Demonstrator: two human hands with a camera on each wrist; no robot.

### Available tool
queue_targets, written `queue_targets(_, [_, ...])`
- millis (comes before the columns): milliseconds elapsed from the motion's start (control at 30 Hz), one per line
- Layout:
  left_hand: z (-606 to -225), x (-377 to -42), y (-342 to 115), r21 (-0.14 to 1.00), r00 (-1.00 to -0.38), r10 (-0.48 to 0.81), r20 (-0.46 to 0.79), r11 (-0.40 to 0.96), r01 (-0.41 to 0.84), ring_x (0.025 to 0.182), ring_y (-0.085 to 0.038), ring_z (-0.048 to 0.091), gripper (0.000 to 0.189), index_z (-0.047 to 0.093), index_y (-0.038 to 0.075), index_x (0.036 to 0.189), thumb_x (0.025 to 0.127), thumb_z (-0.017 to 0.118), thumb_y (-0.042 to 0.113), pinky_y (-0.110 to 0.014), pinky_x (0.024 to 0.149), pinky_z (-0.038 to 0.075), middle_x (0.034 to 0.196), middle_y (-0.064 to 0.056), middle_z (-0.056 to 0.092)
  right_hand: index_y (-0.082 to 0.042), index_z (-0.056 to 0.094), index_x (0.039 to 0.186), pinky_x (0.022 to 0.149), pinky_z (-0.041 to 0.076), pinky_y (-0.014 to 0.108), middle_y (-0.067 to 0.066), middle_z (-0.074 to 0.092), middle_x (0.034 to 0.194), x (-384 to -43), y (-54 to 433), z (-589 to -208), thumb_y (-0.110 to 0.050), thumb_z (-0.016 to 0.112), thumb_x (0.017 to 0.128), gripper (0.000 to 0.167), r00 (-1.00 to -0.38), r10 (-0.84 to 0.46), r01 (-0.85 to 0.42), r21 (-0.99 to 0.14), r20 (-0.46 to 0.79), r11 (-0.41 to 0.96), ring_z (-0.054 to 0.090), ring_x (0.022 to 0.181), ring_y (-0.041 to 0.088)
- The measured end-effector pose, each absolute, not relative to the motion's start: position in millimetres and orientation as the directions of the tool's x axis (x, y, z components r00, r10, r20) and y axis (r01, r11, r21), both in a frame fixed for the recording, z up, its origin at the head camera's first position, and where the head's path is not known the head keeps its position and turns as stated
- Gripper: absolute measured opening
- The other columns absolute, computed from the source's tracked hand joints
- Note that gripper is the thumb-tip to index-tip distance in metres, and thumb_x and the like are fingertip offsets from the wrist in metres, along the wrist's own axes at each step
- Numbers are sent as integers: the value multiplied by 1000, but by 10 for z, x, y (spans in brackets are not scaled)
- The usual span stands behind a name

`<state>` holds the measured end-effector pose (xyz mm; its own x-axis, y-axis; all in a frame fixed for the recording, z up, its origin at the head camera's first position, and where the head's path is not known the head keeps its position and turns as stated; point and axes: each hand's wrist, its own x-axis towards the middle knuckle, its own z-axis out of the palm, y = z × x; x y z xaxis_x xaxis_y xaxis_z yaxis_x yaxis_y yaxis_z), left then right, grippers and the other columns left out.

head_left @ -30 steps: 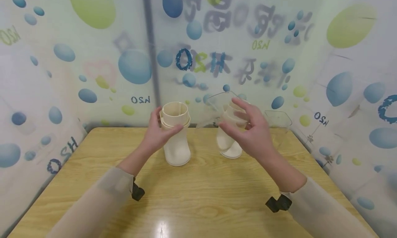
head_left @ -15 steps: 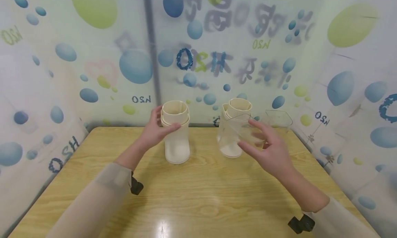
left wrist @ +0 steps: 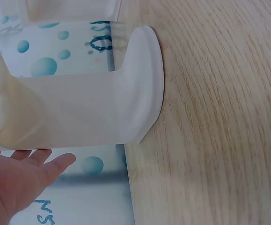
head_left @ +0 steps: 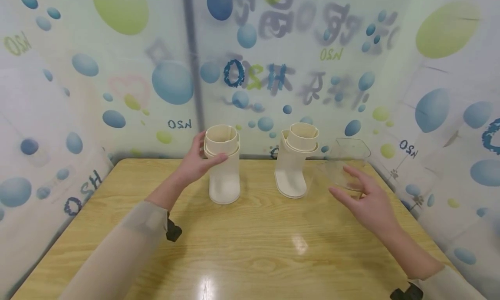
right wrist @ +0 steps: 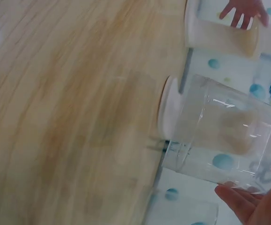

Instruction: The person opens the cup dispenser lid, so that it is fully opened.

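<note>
My left hand [head_left: 194,164] grips a cream plastic boot-shaped stand [head_left: 224,178] near its top, thumb across the front and fingers behind. The stand is upright on the table, with a round open cup on top. A matching stand [head_left: 291,172] stands to its right, no hand on it. My right hand [head_left: 369,200] holds a clear box-shaped container [right wrist: 219,126] between thumb and fingers, above the table and right of the second stand. In the left wrist view, the left fingers [left wrist: 55,166] lie beside the stand's collar.
A second clear container [head_left: 351,147] stands at the table's back right corner. The wooden table [head_left: 250,248] is bounded by patterned curtains [head_left: 250,44] at the back and both sides.
My right hand has drawn the clear container away from in front of the second stand, to the right and lower. My left hand stays on the left stand.
</note>
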<state>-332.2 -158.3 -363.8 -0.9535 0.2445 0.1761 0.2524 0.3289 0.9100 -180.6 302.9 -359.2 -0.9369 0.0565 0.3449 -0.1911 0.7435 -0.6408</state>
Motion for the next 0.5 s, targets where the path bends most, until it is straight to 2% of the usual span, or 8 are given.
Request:
queue_targets(67, [-3636,-3336,-1586,910,-953,248,173,330,251,160,-46,37,114,2,26,177,97,82,44,-66,124,41,176,-20,26,-18,49,166,78,62,27,18,45,172,-1828,3125,-3633,-50,82,99,82,-947,82,-148,-648,311,748,69,131,47])
queue_targets(133, [-3636,-3347,-1590,910,-954,246,169,334,247,161,-47,36,114,2,26,177,97,83,44,-66,124,41,177,-20,26,-17,46,168,88,64,39,20,42,174,-1860,3219,-3677,-54,79,99,85,-952,108,-109,-647,286,754,66,135,49])
queue_targets(267, [-3631,-3363,-1598,908,-956,244,160,344,240,161,-47,34,114,3,27,177,97,82,43,-67,125,39,177,-19,26,-11,38,171,101,57,66,26,35,175,-1932,3398,-3755,-56,76,101,91,-951,155,-63,-658,269,750,59,139,57])
queue_targets(500, [-3599,-3391,-1602,916,-947,277,162,315,249,158,-47,38,110,3,28,177,100,80,38,-68,124,40,174,-22,31,-2,30,172,108,48,75,33,29,175,-2079,3652,-3854,-57,75,101,100,-935,247,5,-685,256,728,49,141,65])
